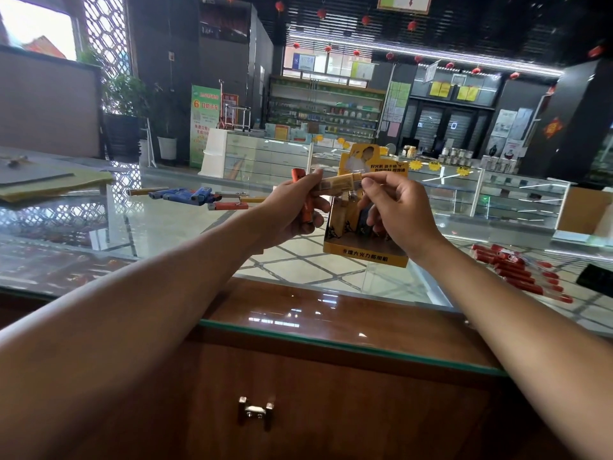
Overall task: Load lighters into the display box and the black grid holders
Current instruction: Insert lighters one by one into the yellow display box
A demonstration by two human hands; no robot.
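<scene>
Your left hand (292, 207) grips a spare orange lighter (306, 209) while your right hand (394, 207) pinches the yellow lighter (335, 186), ready for the display box (365, 254) just behind it.

Display box (365, 257) mid-section hidden behind right hand (398, 210); lighter count inside unreadable. Yellow lighter (335, 186) tip covered by right thumb. Orange lighter (306, 212) body mostly covered by left hand (285, 214). Black object (597, 279) at right cut by frame edge, identity unclear

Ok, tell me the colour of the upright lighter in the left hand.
Orange; the lighter shows best in the head view.
</scene>
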